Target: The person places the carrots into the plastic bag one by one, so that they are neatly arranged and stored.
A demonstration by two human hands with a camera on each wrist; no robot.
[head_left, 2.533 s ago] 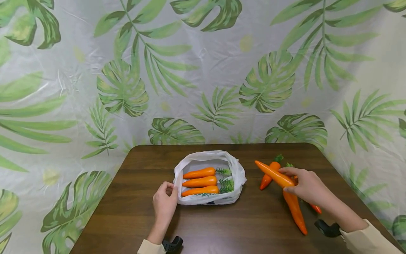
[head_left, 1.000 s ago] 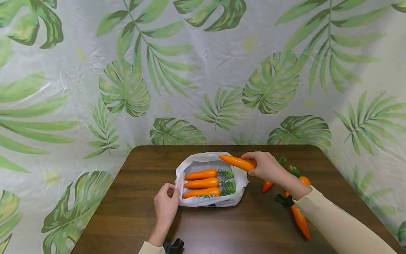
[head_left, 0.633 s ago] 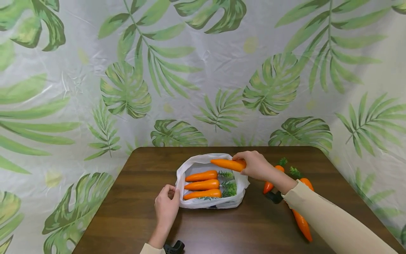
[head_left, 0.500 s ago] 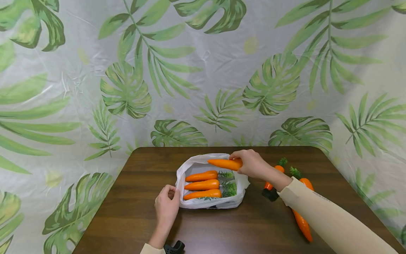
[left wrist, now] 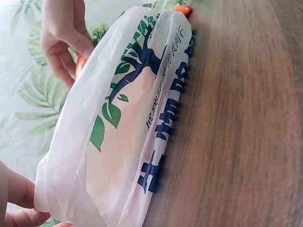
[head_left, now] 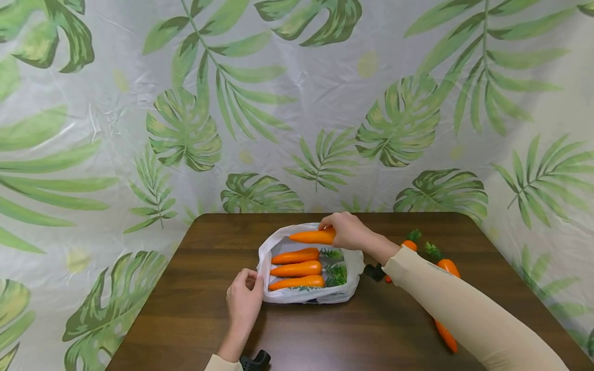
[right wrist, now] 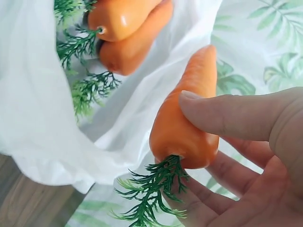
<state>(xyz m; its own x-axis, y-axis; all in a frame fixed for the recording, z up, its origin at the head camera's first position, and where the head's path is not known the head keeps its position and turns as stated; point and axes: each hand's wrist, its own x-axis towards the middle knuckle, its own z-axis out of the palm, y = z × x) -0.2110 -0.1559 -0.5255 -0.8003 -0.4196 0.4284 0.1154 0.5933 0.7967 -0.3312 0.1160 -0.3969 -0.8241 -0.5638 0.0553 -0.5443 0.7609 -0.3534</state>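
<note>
The right hand [head_left: 349,232] grips a tapered orange carrot [head_left: 312,237] of plastic-like finish with a feathery green top, at the far side of the open mouth of a white printed plastic bag [head_left: 355,268]. Whether it is below the rim cannot be told. The left hand [head_left: 243,300] pinches the bag's left rim. Three similar orange carrots [head_left: 297,269] lie side by side inside. Step in hand, as judged: placing the gripped carrot alongside these; the move calls for lowering it into the strip by the far wall without dragging the rim inward. The far edge of the brown wood-grain bench [head_left: 199,293] is near; more surface extends leftward and in front. Loose orange carrots [head_left: 448,267] lie at right, partly hidden by the cream sleeve [head_left: 455,299].
</note>
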